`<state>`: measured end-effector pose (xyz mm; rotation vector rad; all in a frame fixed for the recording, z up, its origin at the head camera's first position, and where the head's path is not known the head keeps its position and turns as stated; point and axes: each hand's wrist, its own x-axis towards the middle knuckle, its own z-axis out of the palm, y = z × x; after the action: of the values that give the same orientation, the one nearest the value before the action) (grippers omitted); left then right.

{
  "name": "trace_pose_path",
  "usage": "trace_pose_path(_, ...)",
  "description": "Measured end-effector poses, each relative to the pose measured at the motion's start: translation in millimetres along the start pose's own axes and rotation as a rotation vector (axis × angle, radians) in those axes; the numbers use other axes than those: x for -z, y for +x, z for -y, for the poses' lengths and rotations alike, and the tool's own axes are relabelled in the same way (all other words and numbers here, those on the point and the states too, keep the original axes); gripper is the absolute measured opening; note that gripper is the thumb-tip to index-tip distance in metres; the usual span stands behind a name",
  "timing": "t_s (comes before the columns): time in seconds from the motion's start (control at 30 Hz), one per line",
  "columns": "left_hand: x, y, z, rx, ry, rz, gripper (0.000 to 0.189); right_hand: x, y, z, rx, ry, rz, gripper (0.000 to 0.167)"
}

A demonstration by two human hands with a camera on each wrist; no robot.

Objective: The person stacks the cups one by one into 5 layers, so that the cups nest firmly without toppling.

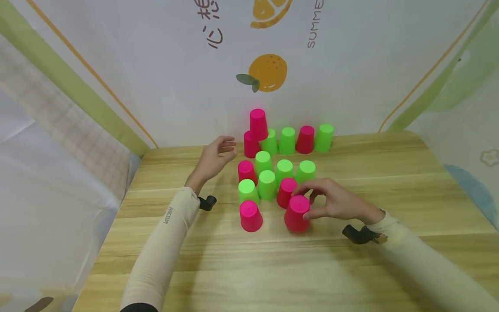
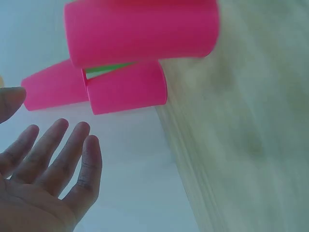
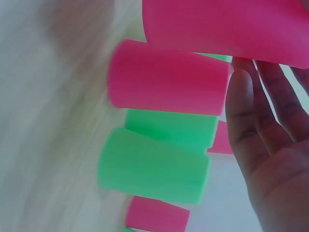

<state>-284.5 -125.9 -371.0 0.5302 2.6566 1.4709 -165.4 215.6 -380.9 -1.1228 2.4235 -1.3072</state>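
"Holding what, R hand?"
"Front-R pink cup, mouth down, pinched betw. thumb & fingers, gap approx. cup width. Can't tell if its rim touches the bench."
"L hand?"
"Holds nada; fingers loosely bent, spaced apart, just L of the back-row pink cup. Raised pink cup sits above that one."
"Diff. betw. views?"
"L wrist cam shows L palm; head cam doesn't. R wrist cam gets R palm, but crops most of the pinch. Only head cam has the full layout."
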Motion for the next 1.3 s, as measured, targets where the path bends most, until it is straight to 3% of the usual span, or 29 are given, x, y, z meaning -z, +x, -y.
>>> trace_pose_path(0.4, -11.8, -52.8, -3.6, -0.076, 0.05, 0.048, 0.043, 19, 15.3, 16, 0.026, -0.042, 0.001, 0.045)
trace_pose_path(0.63, -21.5, -82.3, -2.6, -0.072, 0.039, 0.037, 0.042, 28, 24.8, 23, 0.022, -0.065, 0.004, 0.046)
trace_pose_path(0.8, -27.0, -100.0, -1.4, -0.054, -0.006, 0.009, 0.04, 35, 32.6, 25, 0.002, -0.012, 0.018, 0.045)
trace_pose_path(1.03, -32.7, -116.8, 0.7, -0.057, -0.02, 0.041, 0.032, 46, 43.3, 29, -0.019, -0.018, 0.022, 0.044)
trace_pose_path(1.3, -37.8, -125.0, 3.9, -0.054, -0.008, 0.121, 0.034, 64, 62.1, 31, -0.07, -0.061, -0.032, 0.043)
